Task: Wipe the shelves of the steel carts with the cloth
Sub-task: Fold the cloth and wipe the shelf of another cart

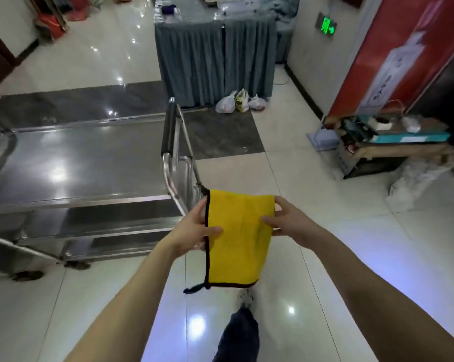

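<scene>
Your left hand (194, 228) and right hand (286, 220) each pinch a side of the yellow cloth (237, 239) at centre frame, thumbs on its face; it hangs clear of the cart (74, 163) at left; fold it to a flat pad before you reach the top shelf; wipe in overlapping strokes toward one edge.

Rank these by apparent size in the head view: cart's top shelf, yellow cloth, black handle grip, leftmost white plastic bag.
1. top shelf
2. yellow cloth, inflated by being nearest the camera
3. black handle grip and white plastic bag look about alike; not ranked
</scene>
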Motion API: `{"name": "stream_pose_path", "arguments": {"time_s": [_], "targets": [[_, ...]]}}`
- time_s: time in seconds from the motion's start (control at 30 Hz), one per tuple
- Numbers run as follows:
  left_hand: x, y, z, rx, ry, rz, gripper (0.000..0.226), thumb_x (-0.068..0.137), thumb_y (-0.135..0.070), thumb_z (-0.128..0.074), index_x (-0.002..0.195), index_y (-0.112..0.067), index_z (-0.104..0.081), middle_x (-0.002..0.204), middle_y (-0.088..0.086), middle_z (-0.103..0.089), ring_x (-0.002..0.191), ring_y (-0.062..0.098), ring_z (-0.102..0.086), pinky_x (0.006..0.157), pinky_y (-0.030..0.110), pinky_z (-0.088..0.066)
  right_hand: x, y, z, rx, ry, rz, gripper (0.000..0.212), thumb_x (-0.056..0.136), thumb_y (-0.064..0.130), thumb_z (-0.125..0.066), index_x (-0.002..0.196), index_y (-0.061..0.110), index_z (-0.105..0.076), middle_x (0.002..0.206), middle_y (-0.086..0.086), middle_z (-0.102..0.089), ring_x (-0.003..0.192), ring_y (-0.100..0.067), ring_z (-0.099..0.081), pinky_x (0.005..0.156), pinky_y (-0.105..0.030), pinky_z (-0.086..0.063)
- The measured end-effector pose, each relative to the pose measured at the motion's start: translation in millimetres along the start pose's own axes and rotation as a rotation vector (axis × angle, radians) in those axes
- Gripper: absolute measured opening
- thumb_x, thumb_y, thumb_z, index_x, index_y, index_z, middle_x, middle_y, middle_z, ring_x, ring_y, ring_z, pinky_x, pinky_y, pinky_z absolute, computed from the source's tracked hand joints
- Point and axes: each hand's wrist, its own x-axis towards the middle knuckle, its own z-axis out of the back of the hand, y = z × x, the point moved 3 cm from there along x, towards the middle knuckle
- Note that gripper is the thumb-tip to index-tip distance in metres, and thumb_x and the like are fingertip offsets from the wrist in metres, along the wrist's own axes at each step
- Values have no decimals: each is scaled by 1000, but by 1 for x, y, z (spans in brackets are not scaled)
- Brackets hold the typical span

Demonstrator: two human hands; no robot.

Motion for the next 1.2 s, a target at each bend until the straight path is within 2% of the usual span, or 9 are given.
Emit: {"name": "stream_pose_path", "arguments": {"time_s": [0.1, 0.23, 0.3, 0.47, 0.57, 0.67, 0.8, 1.0, 1.2], "targets": [[66, -23, 5, 178, -226, -89, 101, 93, -11, -85, 167, -39, -23, 151, 6, -64, 123, 24, -72, 104, 55, -59, 52, 9, 48, -73, -206, -38, 65, 97, 8, -79, 147, 10, -38, 139, -22, -58, 118, -40, -65, 97, -55, -61], [166, -67, 15, 234, -376, -230, 51, 93, -22, -87, 134, -40, -62, 94, 21, -77, 91, 26, -76, 76, 45, -62, 124, 54, 99, -17, -203, 62, 94, 91, 18, -87, 161, 33, -25, 134, -15, -65, 119, -37, -68, 105, -57, -58], [209, -95, 21, 207, -374, -233, 33, 88, -18, -90, 114, -33, -76, 96, 15, -79, 93, 28, -76, 76, 41, -61, 158, 78, 124, -191, -164, 87, 83, 88, 8, -88, 155, 32, -46, 127, -15, -72, 113, -34, -72, 102, -55, -59], [288, -177, 48, 435, -310, -216, 77, 71, -11, -101, 140, -26, -70, 123, -4, -76, 108, 15, -74, 94, 35, -61, 233, 162, 187, -307, -292, 283, 45, 90, 17, -87, 132, 24, -73, 111, -5, -81, 104, -20, -77, 98, -41, -62], [332, -223, 69, 781, -507, -350, 36, 88, -26, -88, 122, -24, -78, 102, -5, -71, 90, 14, -64, 83, 34, -52, 292, 210, 208, -491, -344, 406, 25, 93, 27, -84, 117, 23, -80, 104, 1, -79, 97, -14, -73, 93, -40, -60], [383, -248, 103, 664, -624, -329, 20, 95, -36, -78, 106, -19, -80, 106, 0, -64, 100, 17, -61, 90, 35, -50, 361, 259, 218, -565, -406, 578, 24, 100, 42, -73, 112, 21, -74, 106, 3, -65, 93, -11, -62, 79, -30, -52], [460, -267, 153, 274, -607, -180, 29, 104, -53, -60, 119, -29, -70, 114, -9, -73, 106, 8, -67, 89, 38, -52, 485, 305, 206, -439, -165, 327, 54, 110, 58, -43, 121, 7, -57, 113, -8, -62, 111, -32, -63, 94, -53, -56], [526, -261, 259, 135, -920, 36, 38, 106, -55, -61, 126, -22, -58, 118, -2, -66, 109, 17, -65, 89, 40, -55, 639, 367, 145, -367, 276, 212, 68, 92, 42, -83, 147, 19, -50, 138, 0, -63, 124, -26, -65, 106, -54, -58], [524, -251, 340, -12, -1043, 27, 59, 94, -24, -82, 130, -55, -47, 130, -17, -53, 114, 13, -60, 83, 36, -61, 764, 455, 26, -649, 478, 416, 64, 100, 35, -77, 154, 24, -46, 147, 1, -60, 130, -26, -61, 109, -54, -54]]}}
